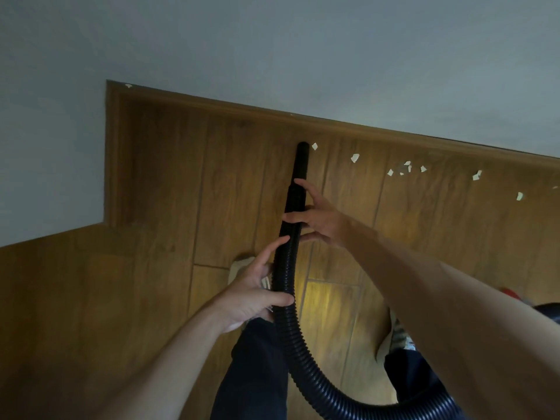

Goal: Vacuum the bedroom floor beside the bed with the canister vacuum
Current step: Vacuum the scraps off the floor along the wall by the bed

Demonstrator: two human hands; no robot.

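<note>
A black ribbed vacuum hose (pixel 298 338) curves up from the bottom right and ends in a smooth black nozzle (pixel 301 165) whose tip sits on the wooden floor (pixel 169 183) close to the baseboard. My left hand (pixel 257 286) grips the ribbed hose, thumb and fingers curled round it. My right hand (pixel 318 216) holds the nozzle's lower end, fingers wrapped round it. Several white paper scraps (pixel 403 168) lie on the floor to the right of the nozzle tip, one scrap (pixel 314 146) right beside it. The canister itself is out of view.
A pale wall (pixel 272 56) with a wooden baseboard (pixel 333 121) runs across the back, and a wall corner (pixel 106 153) juts out at the left. My dark trouser legs (pixel 254 374) and slippers stand below the hose. Something red (pixel 509 292) shows at the right edge.
</note>
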